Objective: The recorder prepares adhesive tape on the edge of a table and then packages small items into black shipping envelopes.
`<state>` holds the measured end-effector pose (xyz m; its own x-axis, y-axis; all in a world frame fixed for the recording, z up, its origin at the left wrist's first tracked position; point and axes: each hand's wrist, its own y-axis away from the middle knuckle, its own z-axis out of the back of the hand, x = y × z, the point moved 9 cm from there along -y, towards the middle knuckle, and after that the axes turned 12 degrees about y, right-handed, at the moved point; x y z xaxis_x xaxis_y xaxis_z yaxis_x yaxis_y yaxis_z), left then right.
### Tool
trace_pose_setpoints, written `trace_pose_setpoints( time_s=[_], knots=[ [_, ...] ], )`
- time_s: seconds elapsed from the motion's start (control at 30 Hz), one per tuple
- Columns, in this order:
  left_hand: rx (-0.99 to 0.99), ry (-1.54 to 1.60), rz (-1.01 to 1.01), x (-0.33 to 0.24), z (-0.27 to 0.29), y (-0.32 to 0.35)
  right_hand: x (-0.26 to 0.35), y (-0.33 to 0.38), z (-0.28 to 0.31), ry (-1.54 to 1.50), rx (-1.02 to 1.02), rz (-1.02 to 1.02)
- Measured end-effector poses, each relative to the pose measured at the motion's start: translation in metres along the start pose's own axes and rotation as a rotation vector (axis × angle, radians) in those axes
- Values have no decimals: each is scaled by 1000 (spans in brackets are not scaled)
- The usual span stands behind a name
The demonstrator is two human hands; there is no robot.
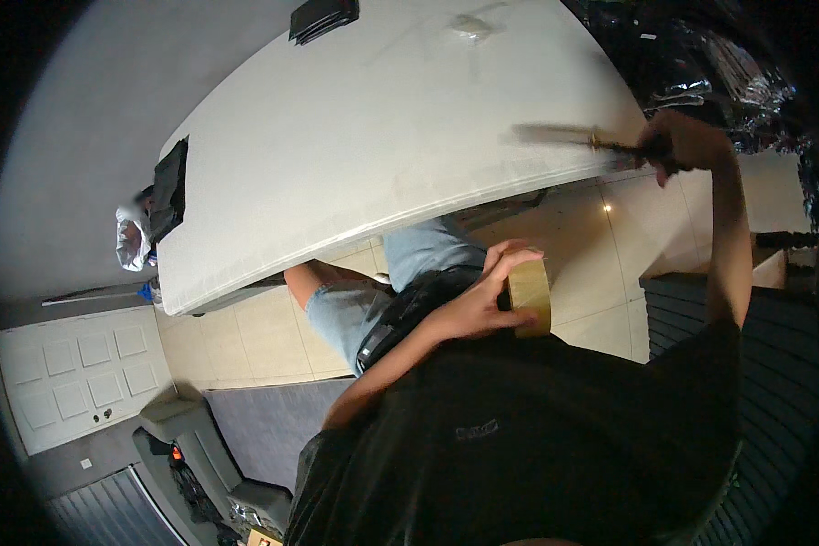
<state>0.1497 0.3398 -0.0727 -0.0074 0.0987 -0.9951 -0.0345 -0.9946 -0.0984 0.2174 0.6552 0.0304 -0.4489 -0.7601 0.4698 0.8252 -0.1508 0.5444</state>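
Observation:
My left hand (482, 305) is in front of my body, below the near edge of the white table (364, 155). Its fingers and thumb grip a wide yellowish roll of tape (534, 296) from the side. Out to the right, by the table's right end, my right hand (692, 144) is closed on the dark handles of a pair of scissors (601, 141). The blades point left over the tabletop and are smeared by motion, so whether they are spread cannot be made out.
Folded black items (323, 20) lie at the table's far edge, and a black flat piece (169, 187) at its left end. A small clear plastic item (470, 27) rests at the back. Shiny black plastic (692, 73) is heaped at the right. A grey seat (218, 446) stands lower left.

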Motion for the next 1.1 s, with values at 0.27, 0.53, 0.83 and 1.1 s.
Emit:
trace_pose_setpoints(
  time_s=[0.27,0.53,0.83,1.1],
  knots=[
    [-151,-66,-69,-40,22,12,-29,-50,46,476,-823,36],
    [-323,-38,-103,-67,41,44,141,-28,-22,145,-818,419],
    [-403,-129,-179,-88,53,58,261,25,-87,94,-790,667],
    [-376,-208,-240,-124,71,44,266,16,-68,-55,-755,635]
  ],
)
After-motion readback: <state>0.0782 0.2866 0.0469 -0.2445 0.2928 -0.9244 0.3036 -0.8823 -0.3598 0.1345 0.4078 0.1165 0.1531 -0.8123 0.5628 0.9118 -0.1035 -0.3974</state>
